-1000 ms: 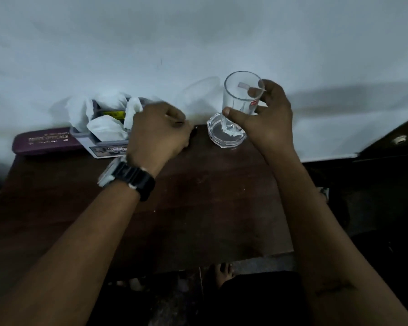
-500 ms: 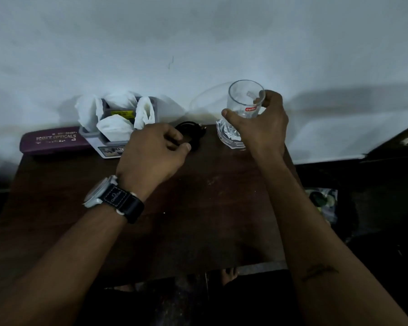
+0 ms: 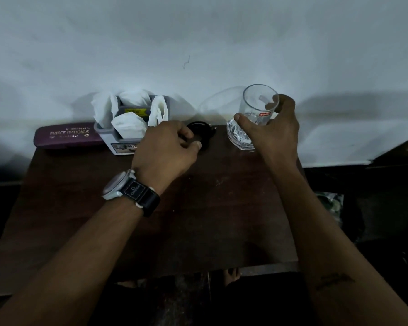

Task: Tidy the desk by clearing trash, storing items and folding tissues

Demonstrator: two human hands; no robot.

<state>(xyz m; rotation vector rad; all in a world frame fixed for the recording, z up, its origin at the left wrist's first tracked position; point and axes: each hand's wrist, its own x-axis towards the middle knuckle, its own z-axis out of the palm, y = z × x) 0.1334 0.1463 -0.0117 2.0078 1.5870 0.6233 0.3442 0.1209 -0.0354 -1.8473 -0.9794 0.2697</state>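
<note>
At the back of the dark brown wooden worktop (image 3: pixel 198 208) stands a grey plastic holder (image 3: pixel 104 135), stuffed with crumpled white tissues (image 3: pixel 127 127). Just left of the holder, close against it, lies a long maroon spectacles case (image 3: pixel 66 136). Just right of the holder the left hand (image 3: pixel 165 149), which wears a black-strapped wristwatch (image 3: pixel 130 191), has its fingers curled against a small black round object (image 3: pixel 200 130); whether it grips this object I cannot tell. Farther right of the holder, the right hand (image 3: pixel 276 132) holds a clear drinking glass (image 3: pixel 257 104) between thumb and fingers, just over a faceted glass ashtray (image 3: pixel 237 136).
</note>
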